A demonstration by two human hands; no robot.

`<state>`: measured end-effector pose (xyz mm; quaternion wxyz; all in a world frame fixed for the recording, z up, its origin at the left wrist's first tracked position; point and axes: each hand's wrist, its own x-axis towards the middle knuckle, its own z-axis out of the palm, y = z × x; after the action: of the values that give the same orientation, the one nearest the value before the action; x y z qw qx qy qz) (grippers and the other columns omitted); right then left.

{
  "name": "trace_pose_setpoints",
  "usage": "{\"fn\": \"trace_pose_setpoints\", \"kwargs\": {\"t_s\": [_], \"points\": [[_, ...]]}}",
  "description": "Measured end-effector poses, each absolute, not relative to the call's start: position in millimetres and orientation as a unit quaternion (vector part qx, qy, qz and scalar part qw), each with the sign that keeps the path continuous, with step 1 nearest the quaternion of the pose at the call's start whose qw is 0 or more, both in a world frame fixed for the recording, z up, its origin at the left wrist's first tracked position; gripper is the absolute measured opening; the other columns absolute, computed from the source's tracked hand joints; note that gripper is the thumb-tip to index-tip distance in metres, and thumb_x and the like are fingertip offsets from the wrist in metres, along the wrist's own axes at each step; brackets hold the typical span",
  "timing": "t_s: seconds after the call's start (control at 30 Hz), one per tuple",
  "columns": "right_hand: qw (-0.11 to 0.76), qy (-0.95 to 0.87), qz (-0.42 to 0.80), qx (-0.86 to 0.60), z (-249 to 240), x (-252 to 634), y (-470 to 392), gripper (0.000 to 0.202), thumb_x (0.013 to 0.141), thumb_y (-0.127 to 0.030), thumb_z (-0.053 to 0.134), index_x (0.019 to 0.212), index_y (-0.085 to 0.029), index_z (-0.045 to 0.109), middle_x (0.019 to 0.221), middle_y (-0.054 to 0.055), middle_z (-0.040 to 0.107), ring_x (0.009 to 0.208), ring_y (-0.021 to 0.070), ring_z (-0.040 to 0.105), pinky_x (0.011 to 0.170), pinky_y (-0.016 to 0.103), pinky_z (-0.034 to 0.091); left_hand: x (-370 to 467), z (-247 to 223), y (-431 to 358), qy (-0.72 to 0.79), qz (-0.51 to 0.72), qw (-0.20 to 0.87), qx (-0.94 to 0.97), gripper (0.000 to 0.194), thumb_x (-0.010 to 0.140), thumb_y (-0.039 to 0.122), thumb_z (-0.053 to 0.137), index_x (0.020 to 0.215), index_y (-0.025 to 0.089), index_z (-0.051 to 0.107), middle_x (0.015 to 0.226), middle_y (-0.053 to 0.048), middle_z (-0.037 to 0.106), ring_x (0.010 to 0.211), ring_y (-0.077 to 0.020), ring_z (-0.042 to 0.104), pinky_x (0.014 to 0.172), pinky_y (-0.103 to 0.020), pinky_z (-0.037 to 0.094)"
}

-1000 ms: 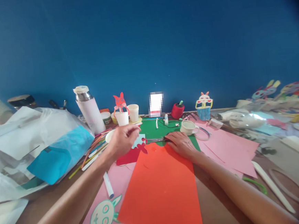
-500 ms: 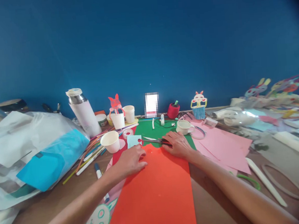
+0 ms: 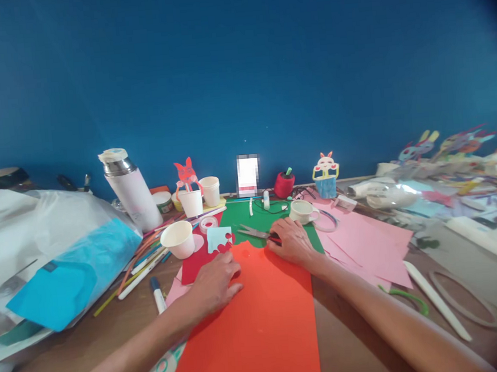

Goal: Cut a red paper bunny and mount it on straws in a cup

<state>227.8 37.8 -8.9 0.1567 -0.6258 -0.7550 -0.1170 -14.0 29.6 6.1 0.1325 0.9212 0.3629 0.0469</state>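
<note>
An orange-red paper sheet [image 3: 259, 322] lies before me, its far edge cut in a wavy line. My left hand [image 3: 217, 280] rests on the sheet's left part, fingers apart, holding nothing. At the far right corner, my right hand [image 3: 291, 241] is closed round the handles of the scissors [image 3: 254, 232], whose blades point left and stand apart over green paper [image 3: 237, 212]. A light blue paper piece [image 3: 216, 239] with small red cut-outs [image 3: 225, 248] lies beyond my left hand, on dark red paper [image 3: 191, 267].
A white cup [image 3: 177, 241], tape roll [image 3: 209, 224] and pens stand or lie left. A thermos [image 3: 132, 192] and plastic bag [image 3: 74, 222] are further left. Right are a mug [image 3: 303, 211], pink sheets [image 3: 364, 240] and a green pipe cleaner [image 3: 407, 296].
The scissor blades have opened wider. My left hand has moved slightly down and left on the orange-red sheet. The view has shifted a little to the right.
</note>
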Motion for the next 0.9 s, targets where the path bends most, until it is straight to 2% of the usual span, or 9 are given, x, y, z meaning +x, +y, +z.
{"fn": "trace_pose_setpoints", "kwargs": {"t_s": [0.2,0.27,0.4,0.57,0.9], "points": [[0.137,-0.718,-0.136,-0.669,-9,231,40,0.02,0.08,-0.035,0.047,0.078,-0.018,0.056,0.081,0.005,0.057,0.08,0.019,0.049,0.07,0.03,0.029,-15,12,19,0.363,0.032,0.122,0.923,0.02,0.081,0.028,0.044,0.099,0.022,0.053,0.102,-0.007,0.051,0.094,-0.0216,0.048,0.07,-0.031,0.043],[0.126,-0.715,-0.139,-0.673,-8,232,40,0.02,0.08,-0.035,0.047,0.08,-0.018,0.057,0.083,0.005,0.057,0.082,0.0196,0.049,0.071,0.03,0.029,-14,15,13,0.37,0.015,0.096,0.924,0.019,0.083,0.024,0.041,0.097,0.021,0.054,0.102,-0.008,0.05,0.093,-0.0223,0.048,0.067,-0.031,0.044],[0.105,-0.718,-0.141,-0.674,-7,234,41,0.022,0.081,-0.036,0.046,0.084,-0.019,0.058,0.085,0.006,0.058,0.084,0.0203,0.05,0.072,0.031,0.029,-10,16,2,0.368,0.004,0.042,0.929,0.024,0.086,0.018,0.032,0.098,0.017,0.054,0.099,-0.01,0.051,0.093,-0.0229,0.047,0.074,-0.036,0.044],[0.09,-0.717,-0.146,-0.675,-7,236,41,0.023,0.081,-0.036,0.045,0.085,-0.018,0.058,0.087,0.007,0.058,0.086,0.0212,0.049,0.073,0.031,0.029,-15,6,-8,0.344,0.013,0.034,0.938,0.023,0.087,0.02,0.034,0.098,0.017,0.055,0.099,-0.01,0.051,0.092,-0.0207,0.047,0.077,-0.034,0.043],[0.104,-0.717,-0.159,-0.67,-10,238,42,0.019,0.082,-0.033,0.046,0.082,-0.019,0.058,0.085,0.008,0.059,0.085,0.0225,0.05,0.07,0.031,0.031,-26,-15,-28,0.319,0.068,0.014,0.945,0.027,0.087,0.018,0.033,0.102,0.017,0.056,0.109,-0.012,0.054,0.104,-0.0232,0.045,0.087,-0.039,0.038]]}}
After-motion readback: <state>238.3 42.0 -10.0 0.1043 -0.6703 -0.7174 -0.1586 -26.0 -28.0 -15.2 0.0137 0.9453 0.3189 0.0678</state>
